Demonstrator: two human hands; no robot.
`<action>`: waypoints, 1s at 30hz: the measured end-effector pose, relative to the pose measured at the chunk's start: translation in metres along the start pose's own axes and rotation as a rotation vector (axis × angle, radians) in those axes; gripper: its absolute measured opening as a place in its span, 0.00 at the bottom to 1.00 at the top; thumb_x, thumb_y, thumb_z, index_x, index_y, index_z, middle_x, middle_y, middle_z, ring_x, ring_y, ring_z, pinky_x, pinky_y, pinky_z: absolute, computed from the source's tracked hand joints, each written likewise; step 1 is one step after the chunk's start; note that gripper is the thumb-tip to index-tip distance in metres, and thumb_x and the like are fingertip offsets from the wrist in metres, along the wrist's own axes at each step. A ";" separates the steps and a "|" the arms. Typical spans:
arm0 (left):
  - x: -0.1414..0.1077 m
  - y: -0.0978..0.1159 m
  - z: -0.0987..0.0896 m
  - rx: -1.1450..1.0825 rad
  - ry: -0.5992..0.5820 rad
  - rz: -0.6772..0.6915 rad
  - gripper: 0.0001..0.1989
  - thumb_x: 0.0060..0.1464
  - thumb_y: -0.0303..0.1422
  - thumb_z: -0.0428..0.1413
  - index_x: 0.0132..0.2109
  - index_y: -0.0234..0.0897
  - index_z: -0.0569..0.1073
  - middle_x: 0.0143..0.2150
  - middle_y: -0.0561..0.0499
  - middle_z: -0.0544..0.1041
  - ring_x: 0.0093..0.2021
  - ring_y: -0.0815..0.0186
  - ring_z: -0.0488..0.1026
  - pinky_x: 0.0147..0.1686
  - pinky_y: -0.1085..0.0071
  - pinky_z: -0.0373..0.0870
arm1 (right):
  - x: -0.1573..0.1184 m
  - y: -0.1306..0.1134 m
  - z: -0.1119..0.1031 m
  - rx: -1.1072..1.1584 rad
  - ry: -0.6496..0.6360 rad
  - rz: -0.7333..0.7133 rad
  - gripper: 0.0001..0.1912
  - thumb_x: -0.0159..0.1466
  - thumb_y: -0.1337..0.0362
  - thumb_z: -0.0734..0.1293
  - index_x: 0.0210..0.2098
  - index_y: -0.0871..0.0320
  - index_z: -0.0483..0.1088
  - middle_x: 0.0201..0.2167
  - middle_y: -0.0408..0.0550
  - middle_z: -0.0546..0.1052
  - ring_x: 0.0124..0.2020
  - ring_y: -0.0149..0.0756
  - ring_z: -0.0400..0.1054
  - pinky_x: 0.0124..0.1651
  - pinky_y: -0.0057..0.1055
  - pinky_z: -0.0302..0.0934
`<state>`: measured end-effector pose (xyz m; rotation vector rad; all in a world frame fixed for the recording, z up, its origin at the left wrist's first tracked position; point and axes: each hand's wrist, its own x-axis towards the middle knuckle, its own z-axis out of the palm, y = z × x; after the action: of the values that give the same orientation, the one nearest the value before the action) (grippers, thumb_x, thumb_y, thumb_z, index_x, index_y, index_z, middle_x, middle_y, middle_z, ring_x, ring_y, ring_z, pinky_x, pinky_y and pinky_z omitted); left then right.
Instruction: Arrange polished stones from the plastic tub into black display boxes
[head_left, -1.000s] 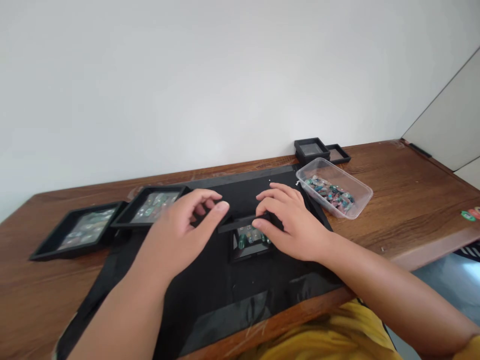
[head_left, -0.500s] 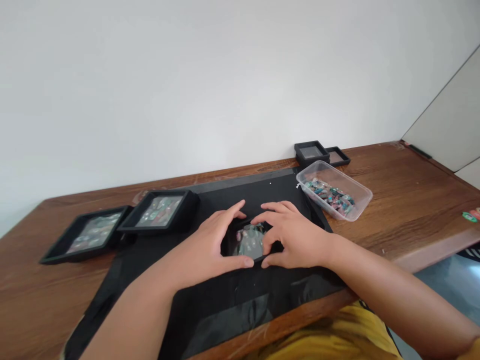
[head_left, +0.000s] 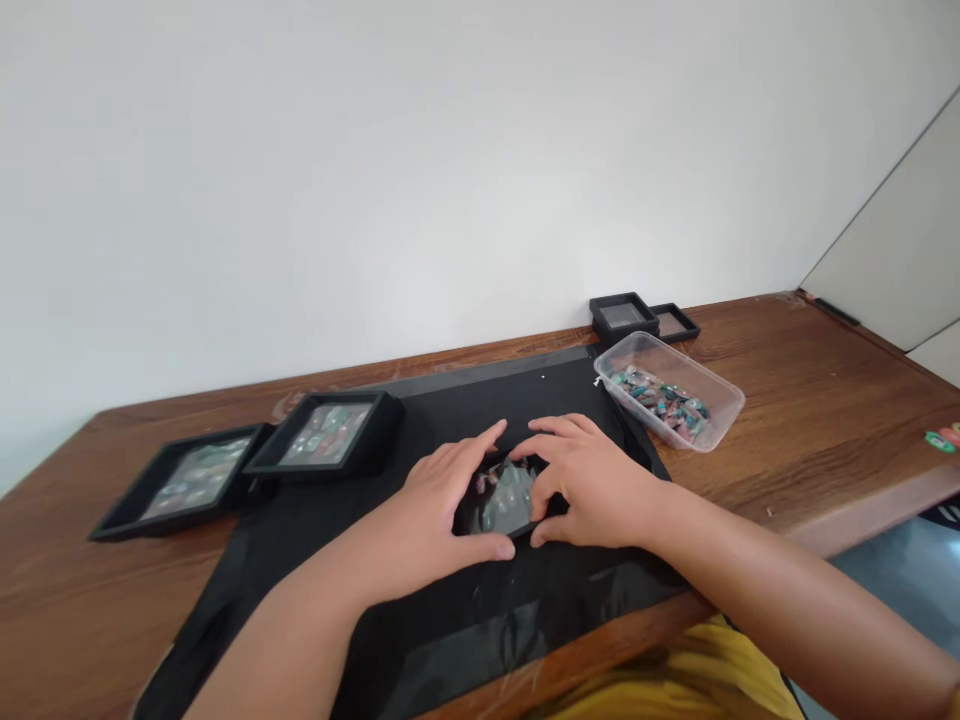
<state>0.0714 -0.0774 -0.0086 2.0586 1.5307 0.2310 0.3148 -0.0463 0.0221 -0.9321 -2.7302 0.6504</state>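
Observation:
A small black frame [head_left: 504, 500] with shiny, coloured stones behind or under a clear pane lies on the black mat [head_left: 480, 400]. Around its left side curves my left hand [head_left: 457, 495], thumb along the near edge and fingers spread toward the far edge. My right hand [head_left: 581, 485] is at the frame's right side, its fingers bent and apart over the edge. Whether the right fingertips hold a stone is not visible. Part of the frame is hidden under both hands.
Two black frames with stones, one [head_left: 187, 480] at far left and one [head_left: 326, 435] beside it, rest left of the hands. A clear plastic box [head_left: 720, 395] of coloured stones sits to the right. Behind it are stacked black frames [head_left: 622, 315] against the wall.
The whole view has shifted slightly, with everything a little lower. Both hands remain around the frame; the right fingers have moved slightly at its edge.

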 end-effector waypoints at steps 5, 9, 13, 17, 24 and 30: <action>0.000 -0.006 0.005 0.019 -0.001 -0.008 0.55 0.50 0.57 0.65 0.78 0.57 0.50 0.74 0.43 0.66 0.72 0.38 0.64 0.62 0.45 0.72 | -0.001 0.001 0.002 -0.002 0.002 0.002 0.07 0.57 0.60 0.83 0.29 0.53 0.84 0.59 0.50 0.80 0.71 0.57 0.62 0.68 0.55 0.55; 0.000 -0.009 0.006 0.030 0.014 0.022 0.55 0.50 0.56 0.65 0.78 0.56 0.50 0.75 0.43 0.66 0.73 0.38 0.64 0.63 0.46 0.71 | -0.001 0.004 0.003 0.001 0.013 -0.028 0.07 0.57 0.59 0.82 0.30 0.53 0.84 0.59 0.50 0.80 0.70 0.57 0.63 0.68 0.54 0.56; 0.000 -0.002 0.003 0.060 0.004 0.033 0.58 0.43 0.52 0.70 0.77 0.54 0.54 0.74 0.43 0.67 0.73 0.37 0.63 0.65 0.45 0.70 | -0.002 0.007 0.005 -0.010 0.032 -0.087 0.06 0.59 0.59 0.81 0.31 0.52 0.84 0.59 0.50 0.80 0.71 0.56 0.62 0.69 0.56 0.54; 0.000 0.007 0.001 0.050 0.037 0.068 0.51 0.45 0.44 0.68 0.74 0.51 0.60 0.70 0.45 0.71 0.69 0.42 0.68 0.66 0.48 0.69 | -0.002 0.008 0.006 0.022 0.045 -0.094 0.07 0.57 0.60 0.82 0.31 0.53 0.82 0.60 0.51 0.79 0.72 0.56 0.61 0.70 0.56 0.54; -0.004 0.010 -0.021 0.064 0.376 0.164 0.42 0.49 0.47 0.65 0.69 0.49 0.63 0.66 0.43 0.73 0.64 0.43 0.72 0.64 0.48 0.70 | -0.005 0.007 0.003 0.189 0.361 -0.226 0.22 0.66 0.51 0.75 0.54 0.54 0.76 0.65 0.56 0.74 0.74 0.47 0.59 0.76 0.49 0.50; -0.007 -0.003 -0.047 0.241 0.892 -0.110 0.45 0.55 0.54 0.61 0.72 0.36 0.59 0.68 0.35 0.68 0.69 0.38 0.65 0.72 0.44 0.58 | -0.007 0.006 0.005 0.186 0.546 -0.208 0.35 0.73 0.51 0.65 0.73 0.59 0.54 0.70 0.61 0.68 0.76 0.49 0.53 0.75 0.53 0.53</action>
<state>0.0451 -0.0677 0.0299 2.1577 2.2561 1.0793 0.3216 -0.0482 0.0145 -0.6506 -2.1998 0.5067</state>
